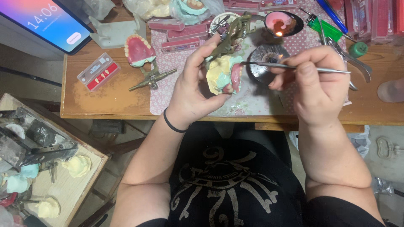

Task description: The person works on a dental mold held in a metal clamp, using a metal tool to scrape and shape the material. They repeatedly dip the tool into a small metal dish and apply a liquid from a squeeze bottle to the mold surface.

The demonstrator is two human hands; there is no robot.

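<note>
My left hand grips a dental cast of yellow and pale green plaster with pink wax, mounted on a metal articulator frame. My right hand holds a thin metal wax tool like a pen. Its tip touches the pink wax on the right side of the cast. Both hands hover above a patterned mat on the wooden table.
A second articulator with a pink denture lies to the left, next to a clear box of teeth. Pink wax boxes, a lit burner with a spoon, a green lighter, pliers and a tablet surround the mat. A side tray holds plaster casts.
</note>
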